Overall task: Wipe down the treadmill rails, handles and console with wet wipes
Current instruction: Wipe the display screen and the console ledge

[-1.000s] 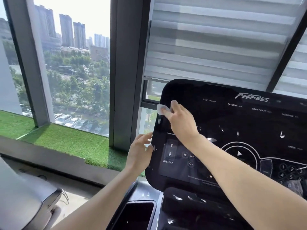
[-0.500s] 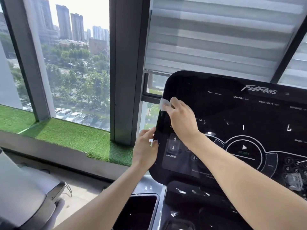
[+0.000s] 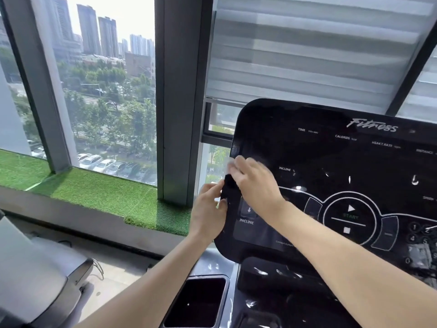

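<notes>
right hand (image 3: pixel 254 183), fingers curled on the wet wipe (image 3: pixel 231 164), has moved down the console (image 3: pixel 331 162) left edge, frame centre. left hand (image 3: pixel 209 209) still grips that edge. console wiping continues.

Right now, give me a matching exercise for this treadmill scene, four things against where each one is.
Things:
1. wet wipe
2. left hand
3. cup holder
4. START button

Places:
A. recessed below the console's lower left corner
B. gripping the console's left edge
C. under the right hand's fingers
D. centre of the round dial

Pairs: 1-C, 2-B, 3-A, 4-D
</notes>
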### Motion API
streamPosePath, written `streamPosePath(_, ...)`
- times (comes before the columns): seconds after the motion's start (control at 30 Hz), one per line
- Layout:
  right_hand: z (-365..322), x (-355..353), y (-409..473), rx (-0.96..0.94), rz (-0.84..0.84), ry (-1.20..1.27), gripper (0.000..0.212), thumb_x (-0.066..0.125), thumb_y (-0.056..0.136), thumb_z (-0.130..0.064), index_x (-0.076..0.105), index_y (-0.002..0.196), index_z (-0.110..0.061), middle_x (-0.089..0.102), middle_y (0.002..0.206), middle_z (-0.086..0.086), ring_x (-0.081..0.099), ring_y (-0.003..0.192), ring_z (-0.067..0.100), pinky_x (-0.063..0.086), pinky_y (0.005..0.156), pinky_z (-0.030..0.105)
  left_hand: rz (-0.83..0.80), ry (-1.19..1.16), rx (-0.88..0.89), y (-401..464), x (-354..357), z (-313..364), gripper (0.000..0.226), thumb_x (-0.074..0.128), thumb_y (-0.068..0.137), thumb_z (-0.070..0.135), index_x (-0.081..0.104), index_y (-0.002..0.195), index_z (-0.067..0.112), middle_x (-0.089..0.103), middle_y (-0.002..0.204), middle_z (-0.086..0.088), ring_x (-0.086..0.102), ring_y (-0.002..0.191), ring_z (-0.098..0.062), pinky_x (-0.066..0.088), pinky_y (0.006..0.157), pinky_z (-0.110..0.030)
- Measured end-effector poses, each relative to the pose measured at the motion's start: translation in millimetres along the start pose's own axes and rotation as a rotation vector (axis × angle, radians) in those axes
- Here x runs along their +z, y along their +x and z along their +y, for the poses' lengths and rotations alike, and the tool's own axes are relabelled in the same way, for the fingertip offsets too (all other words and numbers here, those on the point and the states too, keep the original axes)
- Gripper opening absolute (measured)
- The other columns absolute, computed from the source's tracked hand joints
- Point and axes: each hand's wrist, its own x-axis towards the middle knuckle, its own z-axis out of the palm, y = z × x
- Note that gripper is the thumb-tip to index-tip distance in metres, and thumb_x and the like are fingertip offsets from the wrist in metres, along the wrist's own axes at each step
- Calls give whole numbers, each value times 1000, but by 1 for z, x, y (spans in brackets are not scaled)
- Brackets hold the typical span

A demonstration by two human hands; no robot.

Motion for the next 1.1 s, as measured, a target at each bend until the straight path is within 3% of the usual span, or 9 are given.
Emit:
streamPosePath(0.13,0,-3,-5,-86,-18,2,32,57,58,6,72,85,-2,56,75,5,51,55,21,46,50,28,5,-17,15,1,0,-2,46,53,90,0,57,130,23,51,104,18,56,97,-2,50,92,-30)
streamPosePath(0.3,19,-7,36,169,21,5,31,61,65,12,70,91,-1,49,74,6,36,55,17,34,51,25,0,3,-13,3,1,-2,46,54,92,3,55,133,23,50,107,20,57,100,-3,51,92,-29)
streamPosePath(0.4,-3,-2,13,212,-37,104,31,42,81,-2,68,98,0,49,78,4,45,60,18,44,53,30,-3,42,13,3,0,-2,48,53,91,2,54,134,23,50,108,16,57,100,-6,51,92,-32)
streamPosePath(0.53,-12,-8,-10,168,-102,133,26,49,84,-8,68,101,-3,54,80,6,54,64,22,50,54,31,35,142,90,-1,2,5,57,53,89,-1,44,141,23,44,113,9,53,97,-11,46,91,-23)
streamPosePath(0.67,39,-28,-13,408,5,37,31,59,78,4,67,107,-2,49,79,10,48,55,24,37,45,27,118,267,230,3,13,24,63,57,87,-1,38,144,17,40,129,6,40,117,-10,29,96,-13)
streamPosePath(0.77,84,-49,-36,682,85,24,35,53,85,7,62,117,-5,47,86,13,46,59,27,45,50,35,109,359,340,10,18,35,62,57,87,0,37,144,15,39,137,8,36,123,-9,33,96,-15)
streamPosePath(0.9,104,-62,-42,1048,264,18,33,43,94,0,59,122,-9,49,98,14,44,67,22,40,63,32,58,493,386,17,24,36,65,56,87,0,33,146,13,33,144,6,33,129,-14,39,104,-27)
streamPosePath(0.97,85,-54,-33,1014,274,40,32,46,92,2,61,117,-11,49,95,12,48,67,25,39,61,31,53,537,400,17,26,34,66,56,86,0,33,146,12,33,145,3,33,130,-17,41,104,-31)
streamPosePath(1.1,27,-28,-23,504,46,104,29,62,75,4,67,101,-6,48,78,8,48,55,24,35,45,25,70,648,453,17,30,31,69,63,78,0,39,142,6,39,141,-9,41,124,-29,48,94,-40)
